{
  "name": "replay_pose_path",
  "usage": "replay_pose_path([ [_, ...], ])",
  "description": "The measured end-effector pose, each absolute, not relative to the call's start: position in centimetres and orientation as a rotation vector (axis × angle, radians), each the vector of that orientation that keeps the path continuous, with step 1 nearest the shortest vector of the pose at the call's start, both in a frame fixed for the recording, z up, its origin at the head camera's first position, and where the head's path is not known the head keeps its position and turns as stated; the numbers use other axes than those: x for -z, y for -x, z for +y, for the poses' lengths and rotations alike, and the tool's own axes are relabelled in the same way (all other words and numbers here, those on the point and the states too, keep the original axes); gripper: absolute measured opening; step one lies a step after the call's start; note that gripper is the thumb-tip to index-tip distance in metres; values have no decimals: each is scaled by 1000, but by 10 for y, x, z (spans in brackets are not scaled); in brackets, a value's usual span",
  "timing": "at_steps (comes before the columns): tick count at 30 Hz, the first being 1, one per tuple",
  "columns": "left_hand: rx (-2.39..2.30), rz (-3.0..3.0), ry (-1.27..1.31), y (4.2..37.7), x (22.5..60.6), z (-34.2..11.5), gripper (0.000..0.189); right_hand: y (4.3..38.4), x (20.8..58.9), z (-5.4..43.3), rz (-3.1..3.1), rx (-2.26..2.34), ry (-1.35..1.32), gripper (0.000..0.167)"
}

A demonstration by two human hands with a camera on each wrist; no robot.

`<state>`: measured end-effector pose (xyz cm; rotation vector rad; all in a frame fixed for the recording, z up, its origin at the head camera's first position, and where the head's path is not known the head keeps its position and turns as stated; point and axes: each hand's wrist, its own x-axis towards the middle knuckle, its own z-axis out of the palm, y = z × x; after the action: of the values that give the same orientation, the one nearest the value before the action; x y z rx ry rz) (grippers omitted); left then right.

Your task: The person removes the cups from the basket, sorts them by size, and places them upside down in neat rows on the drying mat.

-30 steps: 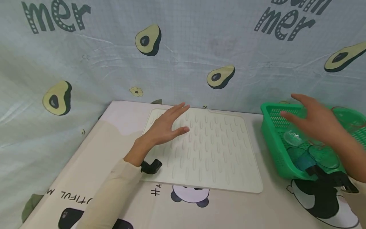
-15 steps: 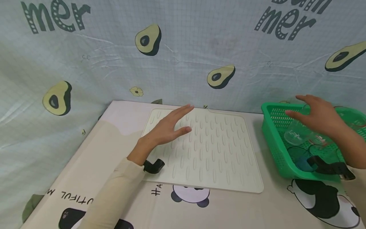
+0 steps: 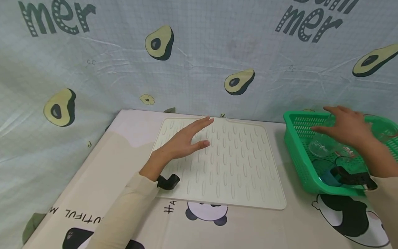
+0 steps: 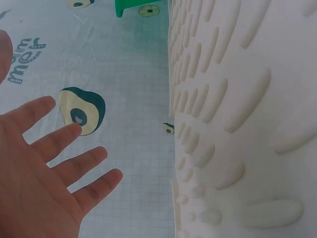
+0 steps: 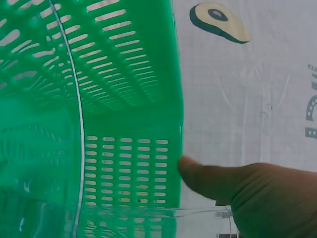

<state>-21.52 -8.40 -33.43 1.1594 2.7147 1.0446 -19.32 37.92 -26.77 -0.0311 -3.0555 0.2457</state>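
Note:
My left hand (image 3: 180,143) hovers over the left part of a white ridged mat (image 3: 236,166), thumb apart and fingers extended. In the left wrist view the fingers (image 4: 59,141) are spread and hold nothing. My right hand (image 3: 351,128) is over a green plastic basket (image 3: 293,152), its thumb stretched out to the left and its fingers bent. Under it, a clear drinking glass (image 3: 319,147) lies in the basket. The right wrist view shows the thumb (image 5: 208,178) near the basket wall, above a clear glass edge (image 5: 193,212); the other fingers are hidden there.
A blue-tinted glass (image 3: 328,177) sits at the basket's near end, and a red-rimmed glass (image 3: 387,135) at its right. The table cover (image 3: 248,228) has printed animals. Behind the table hangs a sheet (image 3: 192,79) printed with avocados.
The right hand has shifted slightly right and lower over the basket, its fingers bending more. The left hand has drifted a little to the right above the mat.

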Motion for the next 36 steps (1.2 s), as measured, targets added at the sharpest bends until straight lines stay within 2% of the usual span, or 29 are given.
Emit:
replay_pose_path([
  [5,-1027,2710,-1162,215,334,-85,97,188,264,378,-3059,-156,205,85],
  [13,-1045,2678,-1193,214,332,-84,95,182,264,385,-3046,-164,146,76],
  [18,-1070,2663,-1184,212,335,-85,92,179,263,382,-3046,-130,205,75],
  [26,-1062,2674,-1183,212,331,-78,67,172,264,383,-2999,-157,204,77],
  [31,-1070,2721,-1199,213,330,-74,64,178,279,403,-2872,-339,307,85],
  [36,-1208,2735,-1165,213,329,-76,59,202,310,452,-2643,-595,353,82],
])
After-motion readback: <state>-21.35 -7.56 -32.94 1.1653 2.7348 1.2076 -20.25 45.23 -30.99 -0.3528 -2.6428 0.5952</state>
